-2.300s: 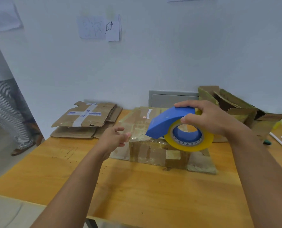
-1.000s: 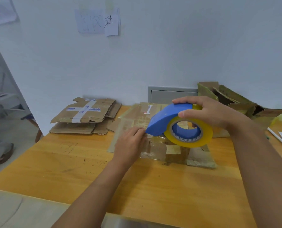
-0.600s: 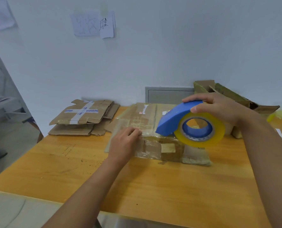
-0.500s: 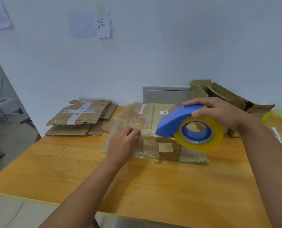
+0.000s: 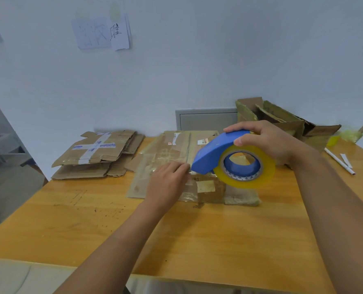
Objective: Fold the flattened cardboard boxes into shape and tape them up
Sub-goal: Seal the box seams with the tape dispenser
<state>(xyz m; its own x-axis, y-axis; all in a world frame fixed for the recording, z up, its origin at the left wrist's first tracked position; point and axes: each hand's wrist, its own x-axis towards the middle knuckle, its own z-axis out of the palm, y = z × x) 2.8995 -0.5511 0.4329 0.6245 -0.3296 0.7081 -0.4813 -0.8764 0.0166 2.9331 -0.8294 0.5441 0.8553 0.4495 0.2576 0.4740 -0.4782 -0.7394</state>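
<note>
Wall paper sheet (image 5: 119,34): handwritten character 眭; box labels illegible

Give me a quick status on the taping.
Right hand grips tape dispenser. Left hand flat on box. Nothing blocking.

The tape dispenser (image 5: 214,153) is bright blue, with a blue core inside a translucent yellow tape roll (image 5: 245,166). Just beside it, the cardboard box (image 5: 172,158) is dull brown under glossy clear tape, with small white labels. Left of the box, the flattened boxes (image 5: 95,153) are brown, crossed by white-and-blue printed tape. The table (image 5: 176,234) is orange-yellow wood, speckled dark.
</note>
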